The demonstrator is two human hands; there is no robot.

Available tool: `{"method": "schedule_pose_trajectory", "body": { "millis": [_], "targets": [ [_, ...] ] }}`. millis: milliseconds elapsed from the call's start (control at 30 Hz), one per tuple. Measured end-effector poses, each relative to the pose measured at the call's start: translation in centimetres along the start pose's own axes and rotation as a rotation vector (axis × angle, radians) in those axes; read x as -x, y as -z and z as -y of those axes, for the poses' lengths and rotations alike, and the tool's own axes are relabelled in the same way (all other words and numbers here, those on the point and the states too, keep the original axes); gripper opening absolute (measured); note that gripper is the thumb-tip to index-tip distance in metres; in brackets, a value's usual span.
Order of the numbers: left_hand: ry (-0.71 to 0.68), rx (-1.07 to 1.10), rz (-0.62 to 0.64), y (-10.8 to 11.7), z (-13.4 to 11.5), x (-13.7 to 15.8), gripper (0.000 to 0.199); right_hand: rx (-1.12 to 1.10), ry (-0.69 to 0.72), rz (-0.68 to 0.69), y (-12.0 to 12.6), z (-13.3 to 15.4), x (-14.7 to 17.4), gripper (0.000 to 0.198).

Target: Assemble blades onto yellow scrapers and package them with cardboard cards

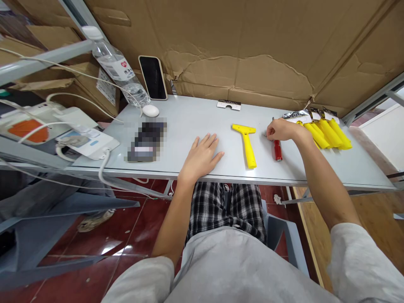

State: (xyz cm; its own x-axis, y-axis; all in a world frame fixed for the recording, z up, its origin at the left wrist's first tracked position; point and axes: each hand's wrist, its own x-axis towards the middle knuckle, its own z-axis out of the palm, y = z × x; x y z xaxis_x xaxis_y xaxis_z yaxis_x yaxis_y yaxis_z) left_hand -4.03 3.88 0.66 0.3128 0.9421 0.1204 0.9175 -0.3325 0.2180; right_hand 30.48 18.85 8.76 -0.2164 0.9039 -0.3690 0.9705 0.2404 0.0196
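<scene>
My left hand (203,158) lies flat on the grey table, palm down with fingers spread, holding nothing. To its right a yellow scraper (247,145) rests with its wide head away from me. My right hand (280,129) is closed in a pinch just beyond the red handle of a screwdriver (277,151). The hand covers the tool's middle, and a thin dark tip sticks out past it. Something small and dark shows at the fingertips, too small to name. Several packaged yellow scrapers (331,132) with card headers lie beside my right wrist.
A card header (229,105) lies at the table's (189,118) back, before a cardboard wall (252,54). On the left are a water bottle (121,69), a propped phone (153,78), a white oval object (150,110), a blurred-out item (147,141) and a power strip (91,141) with cables.
</scene>
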Motion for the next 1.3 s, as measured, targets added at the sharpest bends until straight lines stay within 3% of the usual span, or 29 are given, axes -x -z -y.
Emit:
{"method": "schedule_pose_trajectory", "body": {
  "millis": [167, 333, 467, 600, 1000, 1300],
  "targets": [
    [-0.013, 0.023, -0.023, -0.2, 0.1, 0.1, 0.067, -0.007, 0.002, -0.059, 1.4, 0.2, -0.3, 0.017],
    [-0.002, 0.027, -0.013, -0.1, 0.1, 0.1, 0.067, -0.091, 0.174, -0.212, 2.9, 3.4, -0.9, 0.014],
    [0.002, 0.030, -0.015, -0.1, 0.1, 0.1, 0.066, -0.139, 0.317, -0.205, 3.2, 6.6, -1.8, 0.016],
    [0.000, 0.026, -0.020, -0.1, 0.1, 0.2, 0.066, -0.136, 0.359, -0.175, 2.9, 8.3, -2.9, 0.018],
    [-0.001, 0.041, -0.025, -0.2, 0.2, 0.1, 0.065, -0.146, 0.391, -0.151, 1.9, 8.2, -4.1, 0.014],
    [0.006, 0.017, -0.013, -0.1, 0.1, 0.1, 0.067, -0.166, 0.395, -0.179, 1.6, 7.0, -3.4, 0.035]
  ]
}}
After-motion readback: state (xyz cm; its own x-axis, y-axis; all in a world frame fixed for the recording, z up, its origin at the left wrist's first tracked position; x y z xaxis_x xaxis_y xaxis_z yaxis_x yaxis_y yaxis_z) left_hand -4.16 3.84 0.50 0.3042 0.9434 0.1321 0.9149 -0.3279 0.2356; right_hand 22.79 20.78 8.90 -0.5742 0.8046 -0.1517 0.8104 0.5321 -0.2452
